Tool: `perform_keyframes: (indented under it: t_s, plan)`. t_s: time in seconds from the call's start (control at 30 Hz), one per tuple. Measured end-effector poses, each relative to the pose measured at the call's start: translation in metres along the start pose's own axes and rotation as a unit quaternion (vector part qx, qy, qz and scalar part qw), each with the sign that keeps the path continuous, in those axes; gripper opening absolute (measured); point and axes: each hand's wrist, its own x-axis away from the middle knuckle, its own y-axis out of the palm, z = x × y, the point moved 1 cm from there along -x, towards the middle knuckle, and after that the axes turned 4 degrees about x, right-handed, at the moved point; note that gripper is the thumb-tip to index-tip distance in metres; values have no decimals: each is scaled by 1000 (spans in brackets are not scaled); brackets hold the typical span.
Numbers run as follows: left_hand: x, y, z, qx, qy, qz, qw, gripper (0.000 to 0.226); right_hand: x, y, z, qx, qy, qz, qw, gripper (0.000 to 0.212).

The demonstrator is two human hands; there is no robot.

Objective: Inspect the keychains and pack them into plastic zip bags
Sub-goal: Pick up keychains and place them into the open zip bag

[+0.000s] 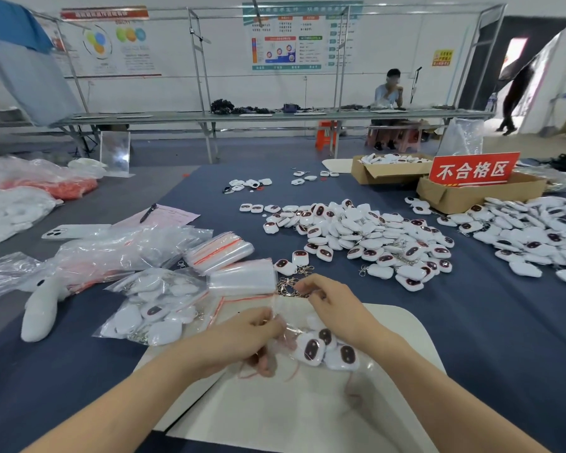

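— Where are the keychains being packed right now?

— A few keychains (pixel 324 349) sit inside a clear zip bag (pixel 288 335) that lies on the white mat (pixel 406 338), right in front of the person. The mat probably gives a pale, clean backing, so flaws show up.

— And the hands?

— The left hand (pixel 242 338) has its fingers (pixel 265 322) curled in, pinching the near edge of the bag to steady it. The right hand (pixel 327 302) is at the far edge. Its fingers (pixel 304 286) are drawn together in a pinch, seemingly on the bag's lip, though the film is too clear to rule out a chain.

— Why hold it from both sides?

— Likely to hold the mouth taut, for loading or sealing.

— What about supplies?

— The loose pile (pixel 366 237) lies on the bench (pixel 471 322) on the right. The empty bags (pixel 223 253) are stacked left of it, and a filled bag (pixel 154 308) is set aside on the left. A box with a red sign (pixel 471 194) stands further back, apparently for rejects.
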Motion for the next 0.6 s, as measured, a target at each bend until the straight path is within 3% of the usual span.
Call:
perform_keyframes:
  t_s: [0.13,0.2,0.37,0.47,0.6]
  plan:
    - [-2,-2,3,27,10,14,999,33,5,-2,10,7,5,21,1000,40]
    - [-2,-2,5,14,-1,0,1000,28,7,-2,13,12,8,29,999,42]
    - [-5,-8,3,103,-40,-49,993,25,11,0,17,19,13,35,999,45]
    - [-10,-21,-2,72,-43,22,996,33,8,-5,17,17,21,36,999,42]
    - [-25,-43,-3,-96,-6,187,978,28,0,-6,17,24,37,40,998,38]
